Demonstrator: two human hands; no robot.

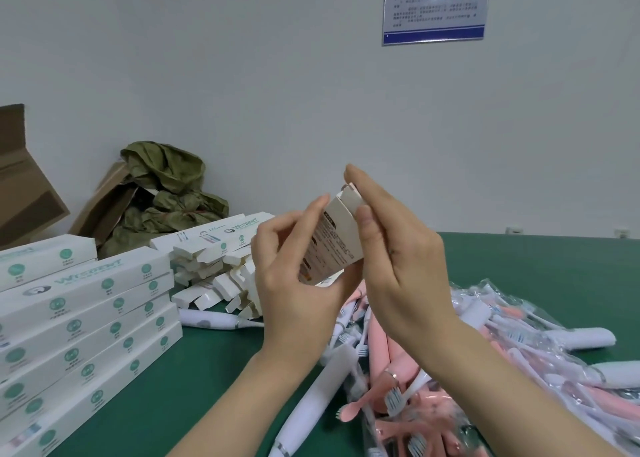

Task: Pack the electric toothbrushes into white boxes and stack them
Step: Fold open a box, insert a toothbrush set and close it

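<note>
Far to the left of the white box (341,235) we hold, a brown cardboard carton (20,193) stands open at the edge of view. Nearer the held box, our stack of closed boxes (79,318) lies in tidy layers, each one long, white and printed with round teal marks and a grey-green brand name. Behind that stack, a crumpled olive bag (166,186) slumps against the wall. Just left of the held box, a loose heap of empty boxes (214,262) lies with end flaps sticking out, and a white toothbrush handle (214,319) rests on the green table (536,259) at its foot. Our left hand (294,283) curls round the lower part of the white box, which is raised above the table and tilted, its near face covered with small dark print and an orange patch low down. Our right hand (398,266) pinches the upper end, thumb on the open end flap, forefinger reaching over the top. Below the held box pink toothbrushes (388,352) lie piled, and to its right more lie in clear bags (519,335).
</note>
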